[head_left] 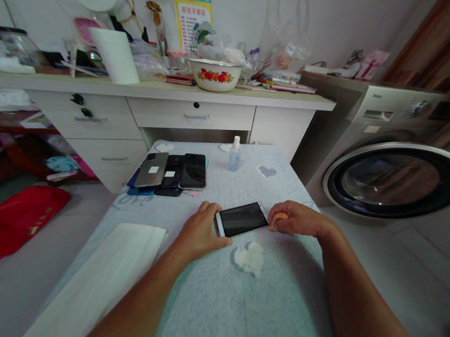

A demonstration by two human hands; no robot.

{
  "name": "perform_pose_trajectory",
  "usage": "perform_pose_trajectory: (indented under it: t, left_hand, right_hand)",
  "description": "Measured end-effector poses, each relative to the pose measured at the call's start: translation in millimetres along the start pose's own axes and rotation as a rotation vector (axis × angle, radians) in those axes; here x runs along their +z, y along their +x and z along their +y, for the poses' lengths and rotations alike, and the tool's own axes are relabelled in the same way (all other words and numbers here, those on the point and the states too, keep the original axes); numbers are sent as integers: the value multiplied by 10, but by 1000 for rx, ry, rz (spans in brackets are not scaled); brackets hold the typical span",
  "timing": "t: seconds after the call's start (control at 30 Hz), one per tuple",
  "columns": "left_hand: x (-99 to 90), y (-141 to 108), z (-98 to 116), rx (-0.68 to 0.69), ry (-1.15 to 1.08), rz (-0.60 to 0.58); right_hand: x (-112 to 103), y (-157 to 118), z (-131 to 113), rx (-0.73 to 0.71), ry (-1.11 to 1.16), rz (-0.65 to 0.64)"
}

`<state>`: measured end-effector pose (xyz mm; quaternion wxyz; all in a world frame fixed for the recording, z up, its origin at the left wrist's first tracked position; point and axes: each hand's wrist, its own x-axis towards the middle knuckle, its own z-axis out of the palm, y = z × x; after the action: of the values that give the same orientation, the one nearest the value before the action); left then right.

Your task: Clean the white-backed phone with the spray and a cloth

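A smartphone [244, 219] with a white frame and a dark screen lies sideways, screen up, low over the cloth-covered table. My left hand [203, 228] grips its left end, thumb along the near edge and fingers at the far corner. At the phone's right end, my right hand [294, 219] has its fingers curled round a small orange thing [279, 217], mostly hidden, whose kind I cannot make out. Beyond the phone stands a clear spray bottle [234, 155] with a white cap. Several other phones [193, 171] lie overlapping at the back left of the table.
A long pale sheet [96, 288] lies on the left of the blue-grey tablecloth [243, 314]. Behind the table is a white desk [226, 111] with a white cylinder [115, 56] and a flowered bowl [217, 75]. A washing machine [389, 137] stands at the right, a red bag [18, 221] at the left.
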<state>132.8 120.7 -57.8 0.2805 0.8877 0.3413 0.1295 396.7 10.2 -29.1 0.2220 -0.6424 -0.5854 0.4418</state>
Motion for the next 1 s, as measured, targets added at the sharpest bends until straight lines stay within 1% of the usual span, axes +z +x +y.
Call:
perform_pose_trajectory:
  t: [0.2, 0.33, 0.5, 0.6, 0.7, 0.87, 1.0]
  left_hand:
    - [2, -2, 9, -15, -1, 12]
    - [4, 1, 8, -5, -15, 21]
    - [11, 4, 11, -6, -36, 33]
    - [11, 9, 10, -16, -47, 40]
    - [12, 10, -1, -9, -56, 30]
    - [5, 4, 0, 4, -56, 40]
    - [-11, 7, 18, -15, -45, 56]
  right_hand:
    - [50, 78, -42, -34, 101, 237]
    - [92, 125, -54, -44, 245, 326]
    - [130, 142, -63, -61, 428, 343]
    - [141, 151, -61, -78, 472, 340]
    - [150, 173, -46, -78, 447, 336]
    - [173, 220, 4, -45, 315, 342]
    - [181, 225, 20, -12, 298, 363]
